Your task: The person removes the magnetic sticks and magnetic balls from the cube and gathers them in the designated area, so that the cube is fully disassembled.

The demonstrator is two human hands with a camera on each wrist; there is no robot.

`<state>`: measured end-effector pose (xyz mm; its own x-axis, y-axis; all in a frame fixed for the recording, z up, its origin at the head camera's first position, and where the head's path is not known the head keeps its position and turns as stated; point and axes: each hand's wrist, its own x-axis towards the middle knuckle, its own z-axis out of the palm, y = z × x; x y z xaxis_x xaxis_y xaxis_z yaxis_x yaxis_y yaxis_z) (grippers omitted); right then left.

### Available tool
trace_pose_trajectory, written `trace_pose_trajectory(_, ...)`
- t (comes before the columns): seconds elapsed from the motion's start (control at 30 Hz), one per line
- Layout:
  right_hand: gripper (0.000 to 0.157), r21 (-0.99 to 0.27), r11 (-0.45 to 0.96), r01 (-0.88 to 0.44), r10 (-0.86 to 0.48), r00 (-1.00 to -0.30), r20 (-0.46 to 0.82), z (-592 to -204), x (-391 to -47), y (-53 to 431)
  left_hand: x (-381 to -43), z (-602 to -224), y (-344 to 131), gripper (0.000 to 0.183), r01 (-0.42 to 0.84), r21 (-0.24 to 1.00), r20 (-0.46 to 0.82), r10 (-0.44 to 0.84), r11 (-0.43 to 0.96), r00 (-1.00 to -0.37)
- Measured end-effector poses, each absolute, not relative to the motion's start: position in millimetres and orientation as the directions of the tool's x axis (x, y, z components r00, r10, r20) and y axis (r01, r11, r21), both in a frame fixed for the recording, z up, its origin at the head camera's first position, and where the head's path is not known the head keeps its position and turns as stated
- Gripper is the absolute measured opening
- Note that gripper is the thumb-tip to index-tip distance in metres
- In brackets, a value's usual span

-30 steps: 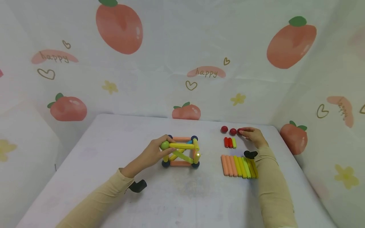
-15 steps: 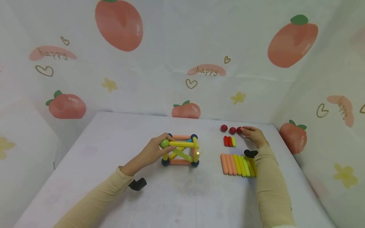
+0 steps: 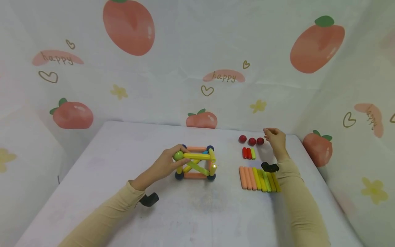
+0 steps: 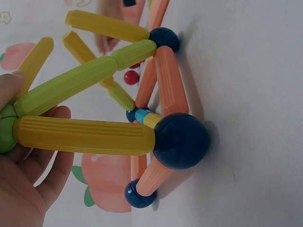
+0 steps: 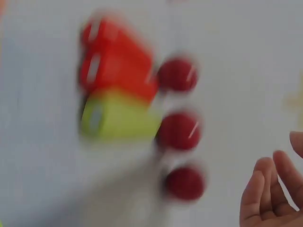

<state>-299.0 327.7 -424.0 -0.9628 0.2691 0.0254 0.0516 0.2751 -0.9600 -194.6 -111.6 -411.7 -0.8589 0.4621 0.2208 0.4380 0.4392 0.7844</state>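
Observation:
My left hand (image 3: pixel 165 164) grips a green ball (image 3: pixel 178 155) at the top left corner of a frame of magnetic rods and balls. Yellow and lime rods lean between that ball and the base. In the left wrist view, dark blue balls (image 4: pixel 182 141) join salmon rods (image 4: pixel 171 80) low on the table. My right hand (image 3: pixel 276 140) hovers just right of three red balls (image 3: pixel 252 141), holding nothing. Its fingers bend loosely, with the thumb apart, in the right wrist view. Two short red rods (image 3: pixel 247 153) and a short lime rod (image 3: pixel 253 153) lie nearer than the balls.
Closer to me on the right lies a row of longer rods: salmon (image 3: pixel 248 178), then yellow (image 3: pixel 261 180) and lime ones. My right sleeve (image 3: pixel 297 199) passes beside that row. A printed cloth backdrop (image 3: pixel 172 68) stands behind the white table (image 3: pixel 200 216).
My right hand has let go of the rightmost red ball and moved up and right. That ball stays in line with the others. My left hand keeps its hold on the green ball.

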Motion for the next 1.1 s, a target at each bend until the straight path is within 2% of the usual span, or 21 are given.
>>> trace_pose_trajectory(0.07,0.035,-0.965,0.261,-0.007,0.184,-0.981,0.057,-408.6,-289.4,307.2,-194.2,-411.1,-111.1,0.022,0.437,0.786,0.22,0.463,0.437,-0.859)
trace_pose_trajectory(0.17,0.032,-0.949,0.306,-0.076,-0.074,-0.996,0.056,-389.2,-265.1,273.1,-193.8,-410.6,-110.1,0.022,0.44,0.788,0.219,0.471,0.431,-0.854)
trace_pose_trajectory(0.3,0.03,-0.906,0.389,-0.17,-0.428,-0.903,-0.015,-383.6,-229.1,234.4,-194.8,-411.0,-109.4,0.022,0.44,0.788,0.219,0.471,0.431,-0.854)
trace_pose_trajectory(0.4,0.027,-0.876,0.428,-0.223,-0.55,-0.833,-0.056,-396.5,-211.6,215.6,-195.4,-411.5,-109.5,0.021,0.436,0.786,0.219,0.463,0.438,-0.859)
trace_pose_trajectory(0.5,0.03,-0.855,0.462,-0.237,-0.574,-0.815,-0.084,-415.5,-201.5,203.1,-195.3,-412.6,-110.0,0.021,0.431,0.785,0.212,0.46,0.446,-0.862)
trace_pose_trajectory(0.67,0.032,-0.85,0.485,-0.204,-0.517,-0.851,-0.09,-439.0,-191.4,187.8,-195.1,-414.8,-110.1,0.021,0.429,0.785,0.212,0.457,0.447,-0.864)
trace_pose_trajectory(0.73,0.028,-0.842,0.488,-0.23,-0.488,-0.872,-0.045,-443.4,-188.1,184.0,-194.7,-414.7,-109.8,0.021,0.43,0.786,0.214,0.458,0.443,-0.863)
trace_pose_trajectory(0.8,0.024,-0.809,0.497,-0.313,-0.483,-0.875,0.041,-445.7,-185.0,181.8,-194.4,-414.4,-109.4,0.021,0.43,0.788,0.213,0.461,0.44,-0.862)
trace_pose_trajectory(0.97,0.019,-0.677,0.513,-0.528,-0.521,-0.818,0.244,-447.6,-179.3,178.8,-194.2,-413.1,-109.6,0.022,0.428,0.783,0.208,0.458,0.451,-0.864)
trace_pose_trajectory(1.1,0.02,-0.631,0.517,-0.578,-0.533,-0.794,0.291,-447.0,-175.9,177.1,-194.8,-412.3,-110.4,0.023,0.433,0.781,0.217,0.455,0.45,-0.864)
